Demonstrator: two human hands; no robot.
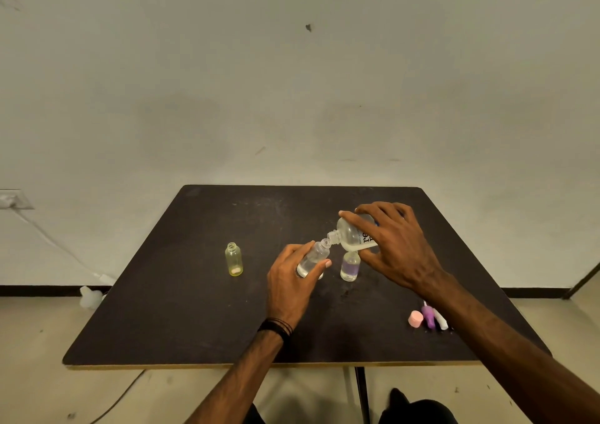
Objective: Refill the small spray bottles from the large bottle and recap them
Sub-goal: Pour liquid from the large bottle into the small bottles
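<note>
My right hand (394, 245) grips the large clear bottle (352, 237), tipped down to the left with its open neck at the mouth of a small clear bottle (315, 258). My left hand (292, 280) holds that small bottle, tilted toward the large one; some clear liquid sits in its base. A small purple-tinted bottle (350, 266) stands uncapped just right of it, under the large bottle. A small yellow bottle (233, 259) stands uncapped and apart at the left.
The dark table (194, 310) carries a pink cap (415, 318), a purple spray top (429, 316) and a white spray top (441, 321) near its right front. A white object (89, 297) lies on the floor at the left, by a cable.
</note>
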